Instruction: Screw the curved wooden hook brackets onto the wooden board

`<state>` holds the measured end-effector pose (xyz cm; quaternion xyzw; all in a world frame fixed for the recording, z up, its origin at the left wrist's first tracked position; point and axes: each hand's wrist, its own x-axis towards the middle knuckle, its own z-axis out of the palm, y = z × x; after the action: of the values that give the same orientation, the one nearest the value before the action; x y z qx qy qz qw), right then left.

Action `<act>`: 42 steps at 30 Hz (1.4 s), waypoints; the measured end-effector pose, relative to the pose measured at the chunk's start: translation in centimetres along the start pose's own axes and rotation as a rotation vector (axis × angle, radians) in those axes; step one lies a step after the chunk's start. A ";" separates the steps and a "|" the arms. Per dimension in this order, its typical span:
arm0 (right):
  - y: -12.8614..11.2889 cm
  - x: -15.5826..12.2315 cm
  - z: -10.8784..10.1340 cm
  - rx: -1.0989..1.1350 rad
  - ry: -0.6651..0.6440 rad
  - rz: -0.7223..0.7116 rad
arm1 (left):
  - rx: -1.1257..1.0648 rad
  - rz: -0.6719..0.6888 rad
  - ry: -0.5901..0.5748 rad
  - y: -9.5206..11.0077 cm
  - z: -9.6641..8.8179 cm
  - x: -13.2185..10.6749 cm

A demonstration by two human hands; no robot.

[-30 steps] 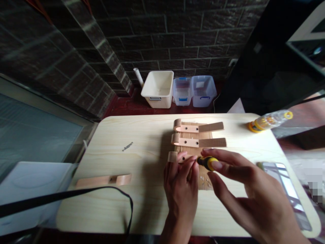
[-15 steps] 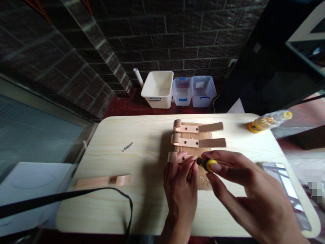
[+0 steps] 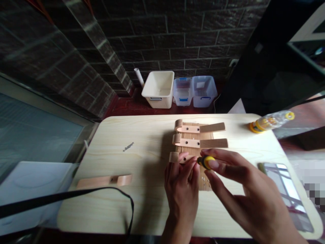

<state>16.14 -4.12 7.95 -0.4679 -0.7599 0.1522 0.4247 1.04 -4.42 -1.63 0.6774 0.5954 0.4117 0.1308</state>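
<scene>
My right hand (image 3: 243, 189) pinches a small yellow-and-black screwdriver (image 3: 206, 162) between thumb and fingers, its tip pointing left. My left hand (image 3: 181, 183) rests fingers-down on a curved wooden hook piece (image 3: 174, 157), holding it against a wooden board (image 3: 194, 137); the fingertips meet the screwdriver's tip. Two more hook pieces (image 3: 199, 128) (image 3: 200, 143) lie across the board further back. What lies under my left fingertips is hidden.
A spare wooden hook (image 3: 104, 180) and loose screws (image 3: 128, 146) lie on the pale table (image 3: 142, 203) to the left. A bottle (image 3: 271, 121) lies at back right, a phone (image 3: 286, 189) at right. A black strap (image 3: 76, 196) crosses the front left. Bins (image 3: 158, 88) stand on the floor behind.
Almost nothing: the view shifted a little to the right. Both hands stay on the screwdriver and the hook piece, with slight finger movement.
</scene>
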 end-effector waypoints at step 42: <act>0.1 -0.2 -0.7 -0.036 0.001 -0.030 | -0.033 0.004 0.005 0.0 0.0 0.1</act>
<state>16.79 -4.39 8.17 -0.4642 -0.7693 0.1319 0.4187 1.00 -4.36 -1.60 0.6752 0.5875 0.4234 0.1397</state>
